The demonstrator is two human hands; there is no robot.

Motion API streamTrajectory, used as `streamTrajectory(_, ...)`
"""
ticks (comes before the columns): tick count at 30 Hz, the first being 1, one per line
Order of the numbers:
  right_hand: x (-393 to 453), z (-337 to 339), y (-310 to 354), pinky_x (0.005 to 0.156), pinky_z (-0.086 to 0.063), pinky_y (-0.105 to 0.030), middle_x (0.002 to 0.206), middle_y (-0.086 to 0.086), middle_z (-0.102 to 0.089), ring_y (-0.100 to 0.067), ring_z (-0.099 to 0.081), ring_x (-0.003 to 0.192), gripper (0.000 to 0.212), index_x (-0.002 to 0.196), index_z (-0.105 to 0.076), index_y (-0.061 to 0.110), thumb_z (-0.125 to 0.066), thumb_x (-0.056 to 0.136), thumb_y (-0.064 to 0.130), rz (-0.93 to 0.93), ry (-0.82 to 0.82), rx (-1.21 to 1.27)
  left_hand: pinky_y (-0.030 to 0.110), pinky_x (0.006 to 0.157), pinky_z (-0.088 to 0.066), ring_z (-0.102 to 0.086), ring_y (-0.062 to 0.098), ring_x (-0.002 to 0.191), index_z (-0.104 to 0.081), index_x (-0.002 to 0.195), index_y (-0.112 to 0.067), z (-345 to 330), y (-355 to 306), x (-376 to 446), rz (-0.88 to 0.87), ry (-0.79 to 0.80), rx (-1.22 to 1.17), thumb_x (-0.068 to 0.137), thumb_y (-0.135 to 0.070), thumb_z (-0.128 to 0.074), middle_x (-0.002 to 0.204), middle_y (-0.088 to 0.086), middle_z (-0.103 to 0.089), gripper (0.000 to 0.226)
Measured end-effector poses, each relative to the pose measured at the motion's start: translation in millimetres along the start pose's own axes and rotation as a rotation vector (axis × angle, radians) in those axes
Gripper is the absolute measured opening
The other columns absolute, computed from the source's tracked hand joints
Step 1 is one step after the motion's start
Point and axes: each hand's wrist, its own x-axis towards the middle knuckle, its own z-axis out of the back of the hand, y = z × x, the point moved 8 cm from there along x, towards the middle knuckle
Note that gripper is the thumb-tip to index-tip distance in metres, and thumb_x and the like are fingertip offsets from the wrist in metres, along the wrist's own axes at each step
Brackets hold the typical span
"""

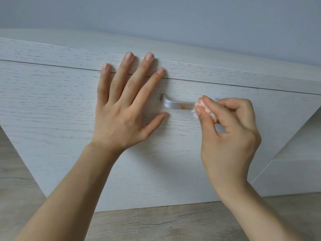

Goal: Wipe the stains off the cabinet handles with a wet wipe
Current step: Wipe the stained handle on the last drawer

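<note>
A silver bar handle [171, 103] sits on the front of a pale wood-grain cabinet [52, 105]. An orange stain [182, 106] marks the handle near its middle. My right hand [229, 134] pinches a bunched white wet wipe [199, 110], smeared orange, against the handle's right part, hiding that end. My left hand [125, 105] lies flat on the cabinet front just left of the handle, fingers spread, fingertips reaching over the seam onto the top panel's edge.
A grey wall [156, 18] rises behind the cabinet top. Light wood-look flooring [173, 221] runs below the cabinet. At the right, a lower white panel [295, 174] adjoins the cabinet's side.
</note>
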Motion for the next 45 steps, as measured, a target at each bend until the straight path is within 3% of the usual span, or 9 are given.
streamTrajectory(10, 0, -5, 6, 0.071, -0.036, -0.001, 0.084, 0.001, -0.049, -0.005, -0.053, 0.074, 0.015, 0.095, -0.072, 0.001, -0.069, 0.081, 0.0, -0.027, 0.07, -0.01, 0.044, 0.116, -0.008, -0.024, 0.031, 0.139, -0.042, 0.143, -0.015, 0, -1, 0, -0.002, 0.002, 0.013, 0.087, -0.056, -0.054, 0.149, 0.006, -0.029, 0.071)
streamTrajectory(16, -2, 6, -8, 0.077, -0.038, -0.001, 0.086, -0.003, -0.049, 0.003, -0.05, 0.07, 0.017, 0.099, -0.071, 0.004, -0.068, 0.082, 0.002, -0.122, -0.027, 0.039, 0.052, 0.113, -0.009, -0.029, 0.028, 0.139, -0.047, 0.14, -0.013, 4, 5, -6, -0.035, 0.011, 0.004, 0.091, -0.049, -0.057, 0.148, 0.009, -0.035, 0.062)
streamTrajectory(21, -5, -10, 8, 0.08, -0.041, -0.003, 0.08, -0.008, -0.051, -0.005, -0.056, 0.075, 0.018, 0.099, -0.07, -0.001, -0.068, 0.081, -0.001, 0.004, 0.036, 0.028, 0.052, 0.113, -0.011, -0.028, 0.028, 0.139, -0.046, 0.14, -0.013, 4, 10, -12, -0.032, 0.008, 0.015, 0.09, -0.051, -0.058, 0.148, 0.008, -0.034, 0.064)
streamTrajectory(24, -1, -4, 2, 0.077, -0.038, 0.0, 0.081, -0.004, -0.047, 0.004, -0.05, 0.073, 0.017, 0.098, -0.071, 0.001, -0.069, 0.081, 0.0, -0.023, -0.009, 0.011, 0.051, 0.114, -0.008, -0.028, 0.028, 0.139, -0.045, 0.141, -0.014, 3, 9, -11, -0.034, 0.0, 0.005, 0.09, -0.05, -0.058, 0.148, 0.008, -0.034, 0.064)
streamTrajectory(27, -3, -7, 6, 0.079, -0.04, -0.002, 0.08, -0.007, -0.05, -0.002, -0.055, 0.077, 0.017, 0.098, -0.07, -0.001, -0.068, 0.081, -0.002, 0.0, 0.027, 0.006, 0.051, 0.114, -0.008, -0.029, 0.028, 0.139, -0.045, 0.141, -0.014, 3, 10, -13, -0.027, -0.012, 0.008, 0.089, -0.051, -0.058, 0.148, 0.009, -0.035, 0.065)
streamTrajectory(30, -4, -7, 5, 0.074, -0.04, -0.002, 0.079, -0.006, -0.05, 0.003, -0.054, 0.075, 0.016, 0.097, -0.072, 0.001, -0.069, 0.082, 0.0, -0.052, -0.002, 0.008, 0.049, 0.115, -0.007, -0.028, 0.028, 0.14, -0.044, 0.142, -0.015, 2, 8, -13, -0.027, -0.015, 0.005, 0.089, -0.051, -0.057, 0.148, 0.008, -0.034, 0.065)
streamTrajectory(33, -6, -10, 8, 0.073, -0.042, -0.006, 0.078, -0.01, -0.052, -0.008, -0.057, 0.072, 0.017, 0.099, -0.071, 0.0, -0.067, 0.082, 0.0, -0.05, 0.013, -0.007, 0.049, 0.115, -0.008, -0.029, 0.028, 0.139, -0.044, 0.142, -0.016, 2, 9, -13, -0.022, -0.026, 0.016, 0.088, -0.052, -0.058, 0.148, 0.007, -0.033, 0.066)
streamTrajectory(39, -8, -1, -3, 0.078, -0.038, -0.001, 0.085, -0.003, -0.047, 0.009, -0.051, 0.075, 0.02, 0.103, -0.069, 0.002, -0.067, 0.083, 0.001, -0.118, -0.051, 0.056, 0.05, 0.114, -0.008, -0.029, 0.028, 0.139, -0.045, 0.141, -0.016, 3, 9, -12, -0.015, -0.024, 0.001, 0.088, -0.051, -0.058, 0.147, 0.008, -0.036, 0.065)
streamTrajectory(45, -8, -16, 16, 0.077, -0.041, -0.004, 0.079, -0.008, -0.05, -0.009, -0.056, 0.073, 0.017, 0.098, -0.071, -0.002, -0.066, 0.082, 0.0, -0.01, 0.012, 0.038, 0.05, 0.114, -0.009, -0.031, 0.028, 0.138, -0.047, 0.14, -0.016, 4, 9, -11, -0.021, -0.033, 0.0, 0.088, -0.052, -0.058, 0.147, 0.008, -0.036, 0.064)
